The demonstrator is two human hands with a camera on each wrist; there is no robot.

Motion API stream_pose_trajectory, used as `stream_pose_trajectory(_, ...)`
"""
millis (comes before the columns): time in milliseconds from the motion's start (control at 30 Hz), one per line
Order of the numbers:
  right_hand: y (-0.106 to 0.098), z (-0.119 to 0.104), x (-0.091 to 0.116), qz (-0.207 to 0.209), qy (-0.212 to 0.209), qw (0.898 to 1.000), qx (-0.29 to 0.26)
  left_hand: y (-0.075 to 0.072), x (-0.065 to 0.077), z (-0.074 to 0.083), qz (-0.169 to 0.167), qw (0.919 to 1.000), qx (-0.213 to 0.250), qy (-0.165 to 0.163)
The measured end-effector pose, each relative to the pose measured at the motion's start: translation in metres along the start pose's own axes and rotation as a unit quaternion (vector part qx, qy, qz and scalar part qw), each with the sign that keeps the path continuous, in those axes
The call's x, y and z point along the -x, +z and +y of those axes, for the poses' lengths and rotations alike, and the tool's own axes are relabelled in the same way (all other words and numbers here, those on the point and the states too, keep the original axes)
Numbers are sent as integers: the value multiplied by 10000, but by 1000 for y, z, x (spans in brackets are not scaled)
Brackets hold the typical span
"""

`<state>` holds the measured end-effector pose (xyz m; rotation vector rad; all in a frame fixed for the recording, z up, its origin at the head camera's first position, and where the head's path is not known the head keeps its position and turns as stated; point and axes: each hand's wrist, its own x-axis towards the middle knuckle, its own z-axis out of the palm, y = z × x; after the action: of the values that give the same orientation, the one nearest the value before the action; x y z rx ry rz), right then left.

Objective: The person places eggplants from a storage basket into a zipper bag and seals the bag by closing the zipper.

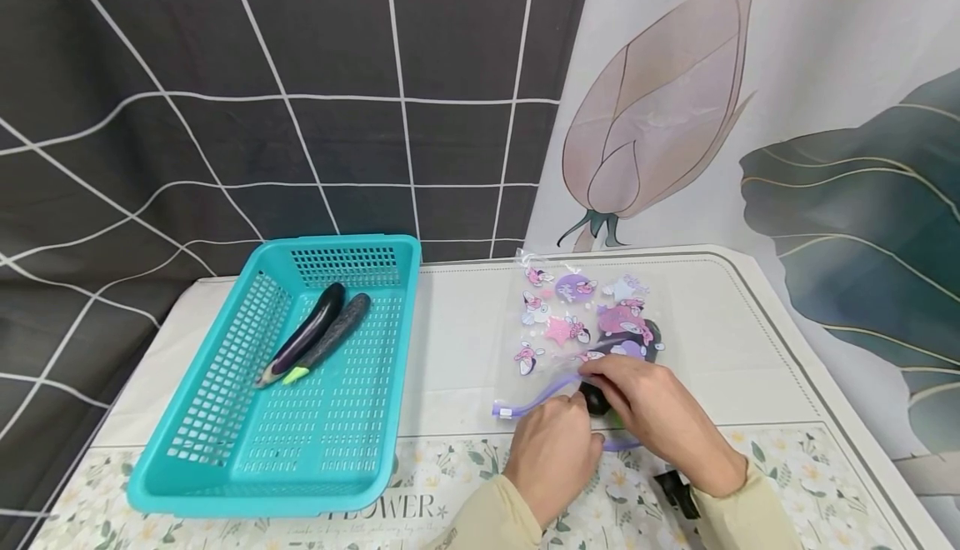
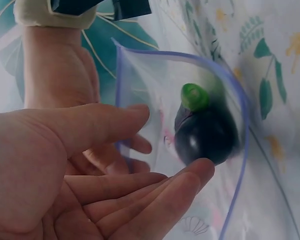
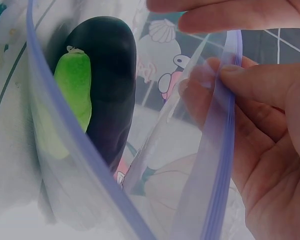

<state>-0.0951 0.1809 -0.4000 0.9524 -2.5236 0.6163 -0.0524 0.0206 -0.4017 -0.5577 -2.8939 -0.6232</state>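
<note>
A clear zip bag (image 1: 540,304) with pink and purple cartoon prints lies on the table, its purple-edged mouth facing me. Inside are a glossy dark eggplant (image 3: 115,65) and a vegetable with a bright green end (image 3: 74,82) beside it. My right hand (image 1: 660,408) pinches the bag's rim between thumb and fingers, holding the mouth apart. At the opening, my left hand (image 1: 553,454) has its fingers extended, thumb apart, fingertips right at the eggplant's rounded end. Part of the bag's contents is hidden by my hands in the head view.
A turquoise plastic basket (image 1: 401,367) stands on the left, holding an eggplant (image 1: 311,329) and a dark cucumber (image 1: 333,333) with a light green end. A floral mat (image 1: 427,475) covers the table's front. Grid-patterned and flower-printed curtains hang behind.
</note>
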Motion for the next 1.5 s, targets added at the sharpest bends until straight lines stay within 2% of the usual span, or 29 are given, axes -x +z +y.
stream_pose_trajectory(333, 1, 0, 0, 43, 23, 10000, 49, -11, 4, -5, 146, 9996, 206, 133)
stream_pose_trajectory(567, 0, 0, 0, 11, 47, 10000, 41, -21, 5, -7, -35, 9994, 334, 16)
stream_pose_trajectory(833, 1, 0, 0, 21, 37, 10000, 34, -30, 8, -10, 90, 9991, 418, 58)
stream_pose_trajectory(1033, 1, 0, 0, 20, 49, 10000, 27, -39, 11, -10, 15, 9990, 436, 7)
stream_pose_trajectory(1300, 0, 0, 0, -24, 91, 10000, 16, -50, 14, -13, 184, 9988, 461, 54)
stream_pose_trajectory(1500, 0, 0, 0, -8, 72, 10000, 4, -58, 16, -18, 276, 9979, 589, -49)
